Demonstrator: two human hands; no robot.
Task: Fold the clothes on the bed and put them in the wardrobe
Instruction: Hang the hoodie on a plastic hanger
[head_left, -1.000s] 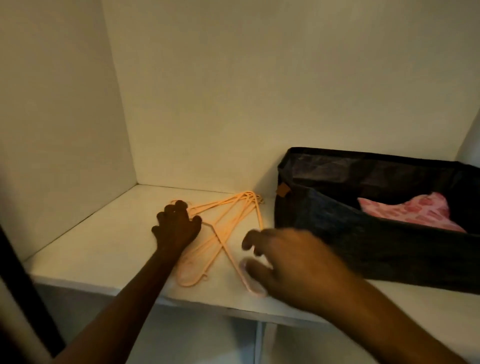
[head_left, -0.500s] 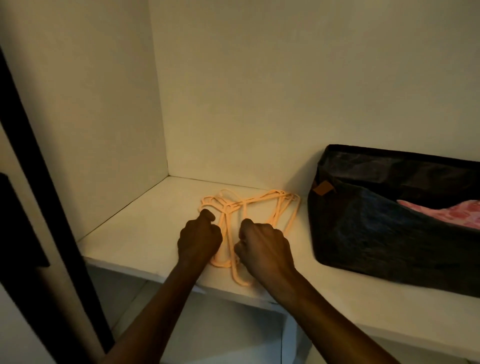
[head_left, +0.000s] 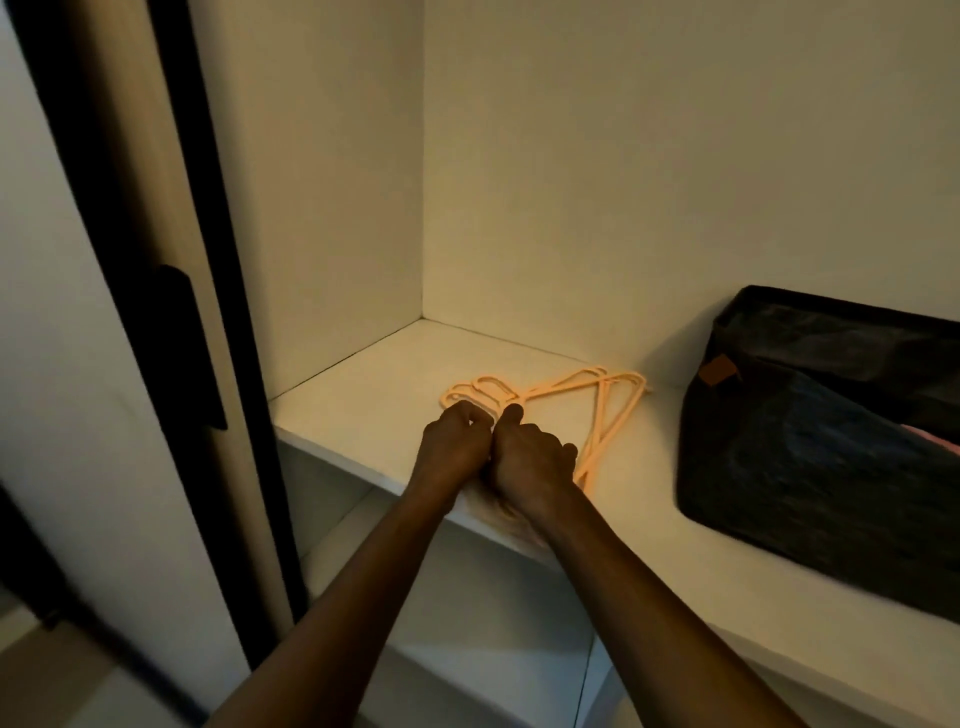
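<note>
A bunch of pale orange plastic hangers (head_left: 597, 410) lies on the white wardrobe shelf (head_left: 363, 400). Both fists sit side by side on the near end of that bunch. My left hand (head_left: 457, 449) grips the hangers near their hooks, fingers curled. Touching it on the right, my right hand (head_left: 530, 460) grips the hanger bars, thumb up. The part of the hangers under my hands is hidden. No folded clothes are in my hands.
A dark fabric storage box (head_left: 810, 447) stands on the shelf to the right, with a sliver of pink cloth (head_left: 930, 435) inside. The wardrobe's dark-edged door (head_left: 171, 332) stands at the left. A lower compartment (head_left: 467, 623) opens below the shelf.
My hands have drawn together until they touch, both gripping the hangers. The view has swung left, so the box sits further right and the door has come into sight.
</note>
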